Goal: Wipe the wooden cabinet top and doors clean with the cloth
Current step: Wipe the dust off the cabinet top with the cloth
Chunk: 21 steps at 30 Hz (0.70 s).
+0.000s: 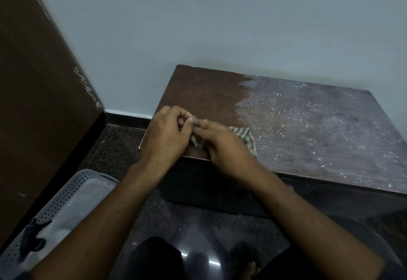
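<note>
Head view looks down on a low wooden cabinet (297, 125) standing against a pale wall (198, 15). At 9 o'clock a dark brown door panel (33, 81) leans into frame, its edge chipped. At 7 o'clock a grey perforated basket (66, 194) sits on the dark polished floor (176, 224), with pale fabric and something dark inside it. Just left of centre, the left hand (165, 139) hovers over the cabinet's front left corner, its fingers (185, 119) curled and pinching an end of the striped cloth (246, 136). Touching it at the fingertips, the right hand (224, 145) lies on the cloth, its fingers bent down and gripping the bunched fabric. The cloth rests on the cabinet top near its front edge, showing between the hands and at 3 o'clock of the right hand. Behind the hands the top is clean dark brown; from centre toward 3 o'clock it is grey with dust and pale specks.
</note>
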Each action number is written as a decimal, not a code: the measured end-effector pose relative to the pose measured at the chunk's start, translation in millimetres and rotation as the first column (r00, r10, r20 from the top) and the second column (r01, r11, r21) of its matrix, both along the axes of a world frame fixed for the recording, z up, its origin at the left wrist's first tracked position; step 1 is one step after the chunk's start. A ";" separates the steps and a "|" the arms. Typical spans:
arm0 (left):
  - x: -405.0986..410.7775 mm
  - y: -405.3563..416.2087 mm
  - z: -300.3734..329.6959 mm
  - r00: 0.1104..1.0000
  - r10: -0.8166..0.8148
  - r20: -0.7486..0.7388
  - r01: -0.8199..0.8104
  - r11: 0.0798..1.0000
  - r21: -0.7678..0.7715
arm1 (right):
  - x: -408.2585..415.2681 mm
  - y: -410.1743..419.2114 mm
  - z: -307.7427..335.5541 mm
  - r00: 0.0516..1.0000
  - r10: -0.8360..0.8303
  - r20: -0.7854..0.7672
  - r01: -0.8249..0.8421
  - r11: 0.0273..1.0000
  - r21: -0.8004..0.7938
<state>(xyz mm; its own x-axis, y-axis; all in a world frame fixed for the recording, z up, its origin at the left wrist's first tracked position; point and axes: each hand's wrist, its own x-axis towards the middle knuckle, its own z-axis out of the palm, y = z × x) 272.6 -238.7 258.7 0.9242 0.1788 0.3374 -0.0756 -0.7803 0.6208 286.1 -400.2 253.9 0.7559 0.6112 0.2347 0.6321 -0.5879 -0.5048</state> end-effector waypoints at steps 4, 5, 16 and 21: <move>-5.8 -1.2 2.1 1.000 0.009 0.001 -0.009 1.000 0.007 | 28.9 2.8 1.5 0.976 -0.218 0.006 0.218 0.975 -0.045; -6.5 -1.2 1.8 1.000 0.007 -0.003 -0.007 1.000 0.008 | 20.4 4.9 2.1 0.980 -0.201 0.003 0.201 0.979 -0.042; -1.1 1.7 2.1 1.000 -0.001 -0.024 0.001 1.000 0.014 | 20.2 1.6 -2.6 0.982 -0.190 -0.008 0.190 0.981 -0.034; -1.5 3.0 3.3 1.000 0.010 -0.018 -0.010 1.000 -0.007 | -21.1 -10.2 -4.9 0.999 0.023 -0.039 -0.024 1.000 -0.012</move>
<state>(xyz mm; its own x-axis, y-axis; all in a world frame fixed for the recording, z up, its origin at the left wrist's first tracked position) 271.0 -235.7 262.0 0.9284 0.1902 0.3193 -0.0567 -0.7765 0.6275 265.0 -410.4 249.1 0.7495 0.6317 0.1979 0.6261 -0.5793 -0.5219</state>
